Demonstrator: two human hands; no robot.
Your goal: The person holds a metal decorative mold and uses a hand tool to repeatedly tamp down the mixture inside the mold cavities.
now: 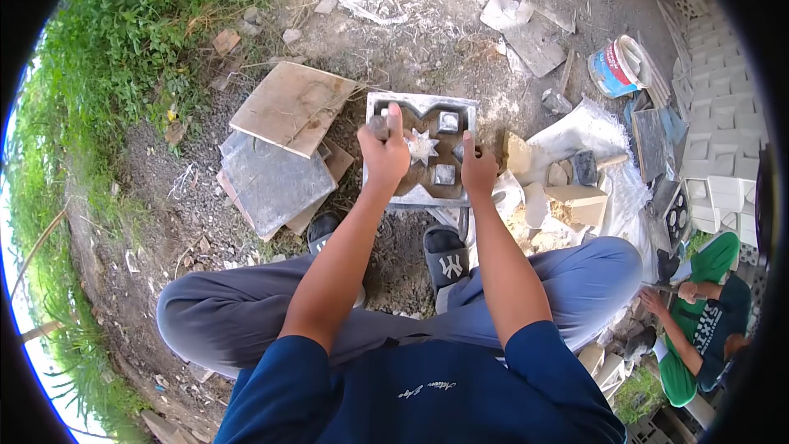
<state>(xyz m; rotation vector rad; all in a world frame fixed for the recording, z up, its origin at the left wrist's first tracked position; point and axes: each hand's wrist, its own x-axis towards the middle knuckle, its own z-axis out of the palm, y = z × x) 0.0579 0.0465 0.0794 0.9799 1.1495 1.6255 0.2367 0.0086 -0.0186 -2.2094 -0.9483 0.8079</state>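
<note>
In front of my feet is a grey metal block mould [421, 99], a square frame with a star-shaped piece [422, 148] in the middle and small square pieces [445, 174] around it. My left hand [385, 156] is closed at the mould's left side, thumb stretched along it. A rounded grey end [379, 127] shows beside the left fingers. My right hand [479, 171] is closed at the mould's right side, thumb pointing up. Both palms are hidden, so the exact grip parts do not show.
Flat boards [279, 185] lie stacked at left. At right are a white sack [588, 136] with broken block pieces [579, 204], and a paint bucket [618, 67]. Patterned blocks [719, 107] form a stack along the right edge. Another person [707, 325] sits at lower right.
</note>
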